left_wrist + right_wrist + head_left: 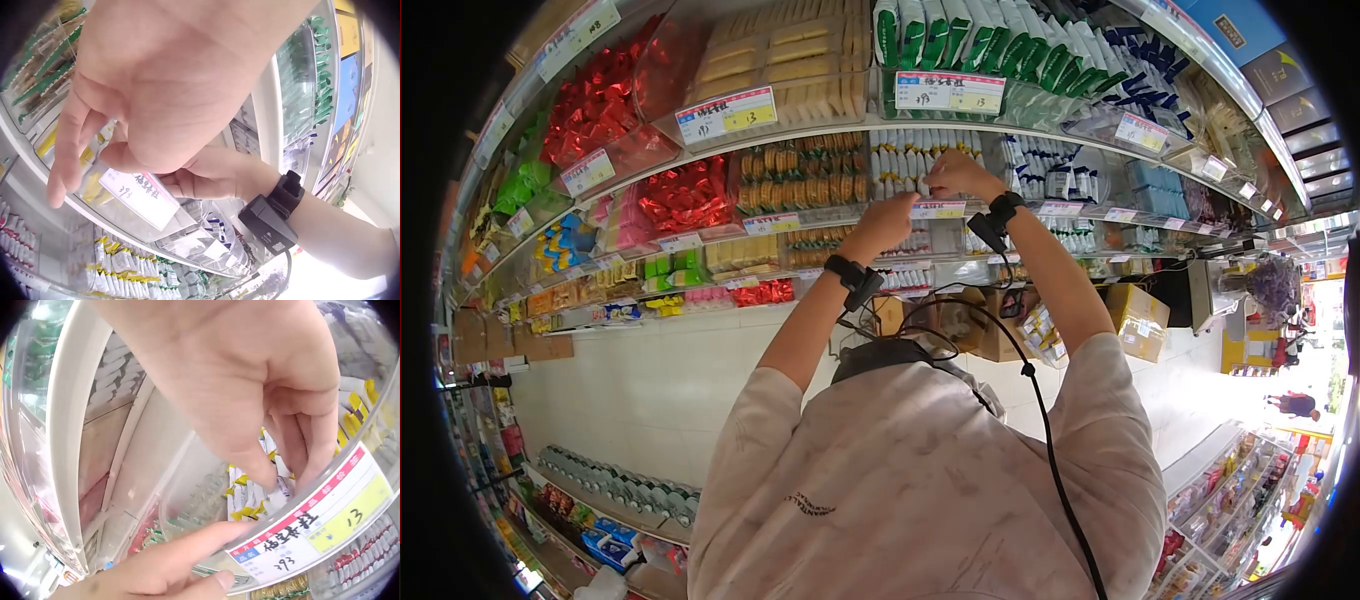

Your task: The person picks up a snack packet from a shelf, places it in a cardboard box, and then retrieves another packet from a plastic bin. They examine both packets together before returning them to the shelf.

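Observation:
In the head view, my right hand [962, 177] is over a clear bin of small white-and-yellow packets [900, 160]. The right wrist view shows this hand [250, 381] reaching down inside the bin, thumb and fingers bent around a white packet [282, 487] among the others. My left hand [887, 222] is at the bin's front edge beside the price label [937, 210]. Seen from the right wrist, its index finger [187, 550] lies straight against the label's corner. In the left wrist view, the left hand's [162, 81] fingers extend along the shelf front, holding nothing visible.
Biscuit packs [800, 180] fill the bin to the left, and blue-and-white packets [1050, 170] the one to the right. An upper shelf with green-and-white packets [970, 40] overhangs the hands. Cardboard boxes [1138, 318] stand below on the floor, and black cables [1040, 400] hang from my wrists.

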The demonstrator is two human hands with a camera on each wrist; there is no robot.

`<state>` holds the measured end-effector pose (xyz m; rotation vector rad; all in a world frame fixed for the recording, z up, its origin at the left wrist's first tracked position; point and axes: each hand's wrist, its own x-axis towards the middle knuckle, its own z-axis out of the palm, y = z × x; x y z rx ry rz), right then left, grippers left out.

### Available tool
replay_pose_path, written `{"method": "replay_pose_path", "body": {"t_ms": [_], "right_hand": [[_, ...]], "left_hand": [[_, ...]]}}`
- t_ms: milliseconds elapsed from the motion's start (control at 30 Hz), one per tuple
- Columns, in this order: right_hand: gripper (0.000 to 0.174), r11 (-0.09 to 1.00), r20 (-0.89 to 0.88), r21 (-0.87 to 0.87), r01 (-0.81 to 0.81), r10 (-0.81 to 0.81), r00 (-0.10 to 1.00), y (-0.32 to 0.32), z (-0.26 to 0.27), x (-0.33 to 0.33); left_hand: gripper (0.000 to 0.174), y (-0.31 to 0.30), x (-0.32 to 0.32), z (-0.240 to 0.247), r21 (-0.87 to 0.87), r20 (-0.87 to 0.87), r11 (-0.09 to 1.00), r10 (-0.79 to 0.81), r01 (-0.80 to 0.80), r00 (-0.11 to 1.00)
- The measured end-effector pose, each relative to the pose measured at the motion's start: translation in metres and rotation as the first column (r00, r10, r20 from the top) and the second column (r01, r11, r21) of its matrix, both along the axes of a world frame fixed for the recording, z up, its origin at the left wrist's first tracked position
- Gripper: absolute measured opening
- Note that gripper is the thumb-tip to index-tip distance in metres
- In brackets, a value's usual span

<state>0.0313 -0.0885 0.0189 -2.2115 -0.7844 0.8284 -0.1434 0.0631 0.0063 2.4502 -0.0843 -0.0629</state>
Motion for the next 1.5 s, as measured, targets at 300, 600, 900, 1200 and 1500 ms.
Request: {"method": "replay_pose_path", "body": {"t_ms": [300,600,900,1200,1500], "right_hand": [[0.04,0.998,0.267,-0.058,0.003,0.013,0.963,0.011,-0.019,-0.007],[0.027,0.993,0.441,-0.12,-0.024,0.075,0.894,0.015,-0.04,-0.006],[0.033,0.989,0.236,-0.089,-0.122,0.14,0.962,-0.015,-0.015,-0.025],[0.042,0.953,0.154,-0.134,-0.271,0.29,0.944,-0.013,0.008,-0.04],[0.053,0.963,0.117,-0.12,-0.241,0.255,0.96,-0.024,0.016,-0.054]], "left_hand": [[0.045,0.0,0.001,-0.006,0.031,0.012,1.0,-0.005,0.005,1.0],[0.047,-0.002,-0.003,-0.003,0.051,0.033,0.999,-0.002,0.0,0.999],[0.044,0.001,-0.001,0.012,-0.027,-0.09,1.0,-0.005,0.003,0.996],[0.039,-0.002,0.003,0.021,-0.009,-0.098,0.999,-0.047,0.046,0.994],[0.056,-0.021,0.01,-0.012,0.159,-0.082,0.987,-0.023,0.036,0.996]]}}
